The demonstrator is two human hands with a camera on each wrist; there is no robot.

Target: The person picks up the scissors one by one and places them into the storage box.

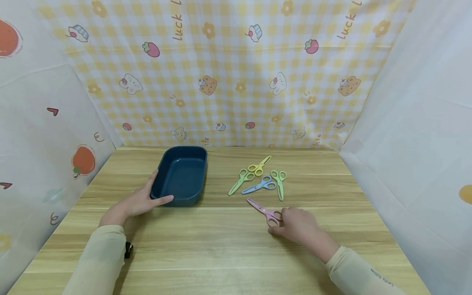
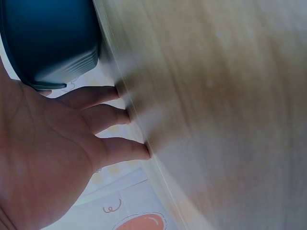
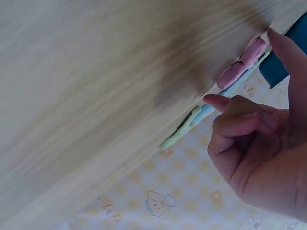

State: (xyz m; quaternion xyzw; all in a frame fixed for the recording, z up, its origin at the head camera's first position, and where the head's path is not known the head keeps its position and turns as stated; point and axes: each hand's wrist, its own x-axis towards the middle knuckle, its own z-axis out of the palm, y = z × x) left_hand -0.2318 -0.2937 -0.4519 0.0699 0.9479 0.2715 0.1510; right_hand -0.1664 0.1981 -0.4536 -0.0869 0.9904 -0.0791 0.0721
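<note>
Both handles of the pink scissors [image 1: 263,210] are straddled by the right hand [image 1: 298,225]. Its thumb and forefinger are spread, with the handles set between them and the other fingers folded toward the palm; whether the handles are touched by either tip cannot be told. The pink scissors are laid flat on the table [image 1: 206,250], just left of that grip, and their blades are pointed away from it, to the far left.

Beyond the grip, four more are grouped. The right green scissors [image 1: 279,182] are placed nearly straight ahead of it, blades turned toward the person. The blue scissors [image 1: 260,185] are placed farther left, the left green scissors [image 1: 239,181] beyond those on the left, and the yellow scissors [image 1: 259,166] farthest ahead.

Well to the left of the grip, the blue box [image 1: 182,178] is touched at its near left corner by the left hand [image 1: 137,200]. The thumb is laid along the near side and the forefinger along the left side; the three remaining fingers are held straight and apart, tips lowered to the table.
</note>
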